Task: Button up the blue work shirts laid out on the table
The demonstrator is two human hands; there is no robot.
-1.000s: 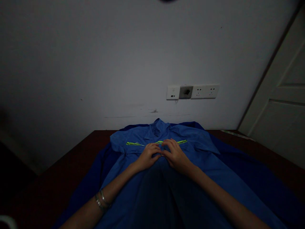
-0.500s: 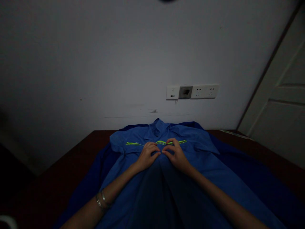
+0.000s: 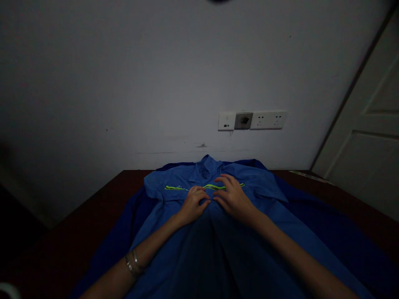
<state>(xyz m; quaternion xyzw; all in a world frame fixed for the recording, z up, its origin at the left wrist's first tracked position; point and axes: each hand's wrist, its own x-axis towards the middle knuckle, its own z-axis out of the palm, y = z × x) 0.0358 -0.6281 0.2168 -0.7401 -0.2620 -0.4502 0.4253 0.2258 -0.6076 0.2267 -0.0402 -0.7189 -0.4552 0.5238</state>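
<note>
A blue work jacket (image 3: pixel 280 224) lies spread out with its collar (image 3: pixel 207 166) toward the wall. Its body is lighter blue, its sleeves darker, and a yellow-green strip (image 3: pixel 175 188) crosses the chest. My left hand (image 3: pixel 193 204) is at the front opening just below the strip, thumb and fingers drawn together on the cloth edge. Bracelets circle that wrist. Across the opening, my right hand (image 3: pixel 233 199) hovers over the chest with its fingers apart and nothing visible in them. The dim light hides any small fastener between the hands.
The jacket rests on a dark reddish-brown tabletop (image 3: pixel 124 182) against a pale wall (image 3: pixel 140 83). Wall sockets (image 3: pixel 266 120) sit above its back edge. A panelled door (image 3: pixel 368 153) stands at the right. Part of a pale rounded object (image 3: pixel 9 290) shows at the lower left.
My right hand has let go near the front opening, its fingers spreading and lifting slightly. My left hand stays almost in the same place. The jacket lies as before.
</note>
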